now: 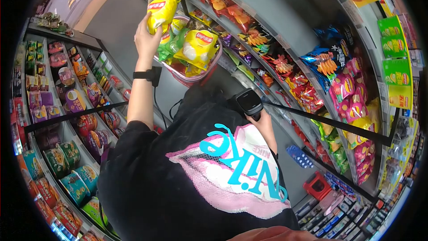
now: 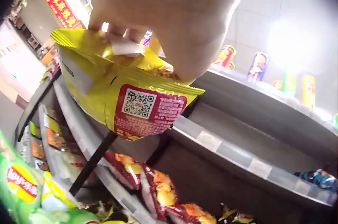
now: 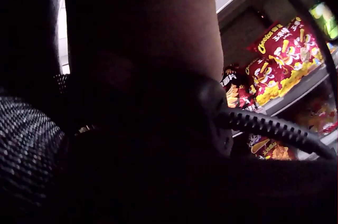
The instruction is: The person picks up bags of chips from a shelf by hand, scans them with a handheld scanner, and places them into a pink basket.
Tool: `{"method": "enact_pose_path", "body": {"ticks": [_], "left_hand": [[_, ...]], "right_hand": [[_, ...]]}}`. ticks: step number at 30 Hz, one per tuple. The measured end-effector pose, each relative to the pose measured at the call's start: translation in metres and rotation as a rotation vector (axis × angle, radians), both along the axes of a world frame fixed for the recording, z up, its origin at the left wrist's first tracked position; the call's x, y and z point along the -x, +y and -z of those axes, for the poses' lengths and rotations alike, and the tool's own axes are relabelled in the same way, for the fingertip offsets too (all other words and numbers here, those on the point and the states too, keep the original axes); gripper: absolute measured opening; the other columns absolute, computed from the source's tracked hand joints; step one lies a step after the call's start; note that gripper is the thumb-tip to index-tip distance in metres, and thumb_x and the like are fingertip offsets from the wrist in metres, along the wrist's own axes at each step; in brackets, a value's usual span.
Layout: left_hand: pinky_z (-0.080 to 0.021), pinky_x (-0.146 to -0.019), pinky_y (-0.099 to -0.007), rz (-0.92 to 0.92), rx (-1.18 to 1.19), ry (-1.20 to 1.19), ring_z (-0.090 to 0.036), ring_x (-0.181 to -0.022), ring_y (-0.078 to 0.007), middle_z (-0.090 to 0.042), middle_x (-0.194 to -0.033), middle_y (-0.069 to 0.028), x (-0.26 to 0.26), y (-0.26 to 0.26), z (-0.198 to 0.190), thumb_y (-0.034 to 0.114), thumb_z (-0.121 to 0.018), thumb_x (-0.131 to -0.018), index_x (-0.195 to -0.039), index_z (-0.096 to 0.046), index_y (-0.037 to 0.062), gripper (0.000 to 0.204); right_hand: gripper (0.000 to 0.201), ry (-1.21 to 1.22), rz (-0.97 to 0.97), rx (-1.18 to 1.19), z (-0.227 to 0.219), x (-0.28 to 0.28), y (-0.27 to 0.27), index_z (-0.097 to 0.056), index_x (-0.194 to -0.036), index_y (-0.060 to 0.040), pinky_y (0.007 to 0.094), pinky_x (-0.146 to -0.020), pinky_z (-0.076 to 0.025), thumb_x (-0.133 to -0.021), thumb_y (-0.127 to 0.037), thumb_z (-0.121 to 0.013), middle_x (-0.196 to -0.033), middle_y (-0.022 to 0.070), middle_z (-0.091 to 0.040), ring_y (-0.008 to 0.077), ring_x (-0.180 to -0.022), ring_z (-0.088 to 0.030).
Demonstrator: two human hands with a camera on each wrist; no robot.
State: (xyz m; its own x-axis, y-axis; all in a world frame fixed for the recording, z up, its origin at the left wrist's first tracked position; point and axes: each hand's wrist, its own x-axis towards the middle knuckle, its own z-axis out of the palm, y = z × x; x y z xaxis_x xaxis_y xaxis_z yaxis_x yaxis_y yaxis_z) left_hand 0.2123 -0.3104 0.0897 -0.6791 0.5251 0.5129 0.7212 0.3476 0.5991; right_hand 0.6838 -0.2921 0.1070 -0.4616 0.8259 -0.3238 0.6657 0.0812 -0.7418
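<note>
My left hand (image 1: 148, 40) is clamped on a yellow chip bag (image 1: 161, 12), fingers and thumb curled round it, holding it up by the far left part of the pink basket (image 1: 217, 62). The left wrist view shows a red label with a square code on this bag. Inside the basket, another yellow bag (image 1: 197, 47) lies on the right, beside green bags (image 1: 168, 47) on the left. My right hand (image 1: 265, 127), well apart from my left, grips a black device (image 1: 248, 101) near my black shirt (image 1: 147, 174). Shelves of snacks (image 1: 263, 35) stand to the right of the basket.
</note>
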Motion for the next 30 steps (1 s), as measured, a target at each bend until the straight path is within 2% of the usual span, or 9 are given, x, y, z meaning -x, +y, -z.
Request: {"method": "enact_pose_path", "body": {"ticks": [5,10,12,13,16,17,21,26,30], "left_hand": [[-0.049,-0.098,-0.0427,-0.090,0.125,-0.192,-0.061,-0.115,-0.0339,-0.062,-0.127,-0.0152,0.009,-0.002,0.053,0.031,-0.070,-0.078,-0.133,-0.057,0.0128,0.060],[-0.046,-0.102,-0.0417,-0.065,0.251,-0.237,-0.059,-0.119,-0.0360,-0.061,-0.128,-0.0198,0.017,0.000,0.098,0.030,-0.071,-0.080,-0.138,-0.053,0.0154,0.063],[-0.042,-0.107,-0.0446,0.131,0.618,-0.403,-0.053,-0.126,-0.0367,-0.055,-0.136,-0.0197,0.032,0.000,0.132,0.033,-0.069,-0.077,-0.142,-0.048,0.0142,0.071],[-0.038,-0.111,-0.0459,0.114,0.703,-0.400,-0.046,-0.133,-0.0381,-0.045,-0.146,-0.0213,0.032,0.001,0.137,0.034,-0.069,-0.077,-0.146,-0.044,0.0166,0.075],[-0.035,-0.113,-0.0467,0.086,0.806,-0.372,-0.041,-0.137,-0.0393,-0.038,-0.150,-0.0238,0.037,-0.001,0.135,0.034,-0.068,-0.079,-0.147,-0.042,0.0193,0.074],[-0.033,-0.115,-0.0447,0.061,0.821,-0.348,-0.036,-0.139,-0.0417,-0.035,-0.150,-0.0284,0.037,-0.001,0.134,0.027,-0.071,-0.078,-0.147,-0.043,0.0226,0.075],[-0.032,-0.116,-0.0438,0.094,0.872,-0.353,-0.034,-0.140,-0.0419,-0.035,-0.150,-0.0288,0.057,0.000,0.155,0.023,-0.072,-0.077,-0.147,-0.042,0.0240,0.076],[-0.039,-0.110,-0.0457,0.116,0.752,-0.462,-0.045,-0.131,-0.0433,-0.044,-0.141,-0.0282,0.056,-0.006,0.164,0.015,-0.075,-0.077,-0.146,-0.039,0.0199,0.078],[-0.040,-0.109,-0.0458,0.125,0.616,-0.438,-0.047,-0.129,-0.0440,-0.047,-0.136,-0.0293,0.054,-0.016,0.173,0.014,-0.079,-0.073,-0.142,-0.041,0.0175,0.079]], "right_hand": [[0.045,-0.010,-0.019,-0.008,0.007,-0.004,0.000,-0.061,-0.113,0.0043,0.0415,-0.081,-0.052,-0.077,-0.019,-0.077,-0.097,0.0264,-0.068,0.0405,-0.094,-0.068],[0.047,-0.025,0.035,-0.066,0.015,-0.010,-0.006,-0.062,-0.114,0.0033,0.0394,-0.080,-0.053,-0.076,-0.017,-0.079,-0.096,0.0249,-0.070,0.0385,-0.094,-0.070],[0.046,-0.024,0.066,-0.057,0.010,-0.009,-0.010,-0.062,-0.114,0.0037,0.0396,-0.080,-0.053,-0.075,-0.016,-0.079,-0.096,0.0249,-0.070,0.0384,-0.093,-0.070],[0.046,-0.024,0.092,-0.052,0.008,-0.008,-0.011,-0.062,-0.113,0.0041,0.0397,-0.080,-0.053,-0.075,-0.015,-0.079,-0.095,0.0248,-0.070,0.0384,-0.093,-0.070],[0.044,0.028,0.099,-0.088,0.011,-0.012,-0.013,-0.062,-0.111,0.0052,0.0398,-0.079,-0.053,-0.075,-0.014,-0.079,-0.094,0.0248,-0.070,0.0391,-0.092,-0.070],[0.044,0.027,0.105,-0.087,0.011,-0.013,-0.014,-0.062,-0.111,0.0052,0.0398,-0.079,-0.053,-0.075,-0.014,-0.079,-0.094,0.0248,-0.070,0.0391,-0.092,-0.070],[0.042,0.010,0.147,-0.057,0.010,-0.011,-0.015,-0.062,-0.108,0.0059,0.0395,-0.078,-0.053,-0.076,-0.016,-0.078,-0.091,0.0245,-0.070,0.0387,-0.089,-0.070],[0.041,-0.002,0.131,-0.033,0.008,-0.008,-0.011,-0.063,-0.108,0.0051,0.0390,-0.076,-0.053,-0.077,-0.018,-0.077,-0.089,0.0237,-0.070,0.0374,-0.084,-0.070],[0.041,-0.019,0.111,-0.014,0.008,-0.005,-0.007,-0.062,-0.108,0.0049,0.0391,-0.076,-0.053,-0.078,-0.018,-0.077,-0.090,0.0241,-0.069,0.0369,-0.085,-0.070]]}}
